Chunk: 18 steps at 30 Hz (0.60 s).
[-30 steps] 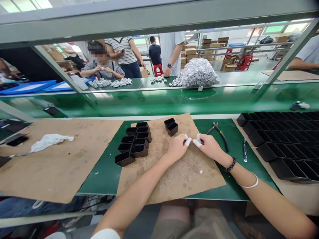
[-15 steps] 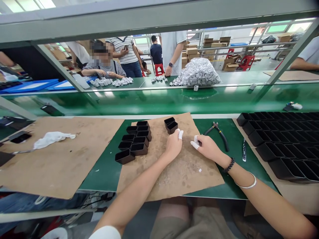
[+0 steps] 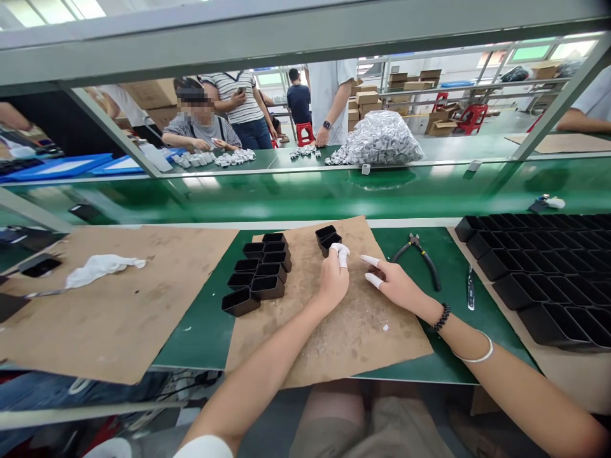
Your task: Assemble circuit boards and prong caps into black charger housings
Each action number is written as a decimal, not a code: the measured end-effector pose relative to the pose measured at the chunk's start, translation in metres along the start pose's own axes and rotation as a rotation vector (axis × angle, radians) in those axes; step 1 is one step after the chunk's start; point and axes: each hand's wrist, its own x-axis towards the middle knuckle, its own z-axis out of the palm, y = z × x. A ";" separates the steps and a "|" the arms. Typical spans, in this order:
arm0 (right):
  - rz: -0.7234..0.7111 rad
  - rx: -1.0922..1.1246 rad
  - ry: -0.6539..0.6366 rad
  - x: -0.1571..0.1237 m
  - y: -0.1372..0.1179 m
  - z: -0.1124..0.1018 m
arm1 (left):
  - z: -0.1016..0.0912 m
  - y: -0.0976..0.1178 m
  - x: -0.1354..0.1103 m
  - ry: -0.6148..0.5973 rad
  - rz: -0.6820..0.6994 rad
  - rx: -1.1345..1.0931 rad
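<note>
My left hand point(image 3: 335, 277), with white finger cots on its fingertips, is over the brown cardboard sheet point(image 3: 305, 356) in front of two small black open-topped boxes point(image 3: 326, 233). Its fingers are pinched together; whatever may be between them is hidden. To the right, my right hand point(image 3: 394, 283) hovers above the same sheet, thumb and forefinger apart in white cots, holding nothing. A cluster of several black boxes point(image 3: 267, 287) stands on the left part of the sheet. A white scrap point(image 3: 385, 327) lies near the front.
Black-handled cutting pliers point(image 3: 424, 257) and a slim knife-like tool point(image 3: 471, 289) lie on the right. Rows of black boxes point(image 3: 539, 289) fill the far right. A white cloth point(image 3: 100, 270) lies at left. Beyond the green conveyor point(image 3: 286, 191), people stand near a bag of white parts point(image 3: 382, 137).
My right thumb and forefinger have spread apart. My left fingers have bent over toward the near black box. Small items on the conveyor have shifted left.
</note>
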 end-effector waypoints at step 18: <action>-0.149 -0.109 0.074 -0.004 -0.003 0.000 | -0.004 0.009 0.000 -0.451 0.165 0.054</action>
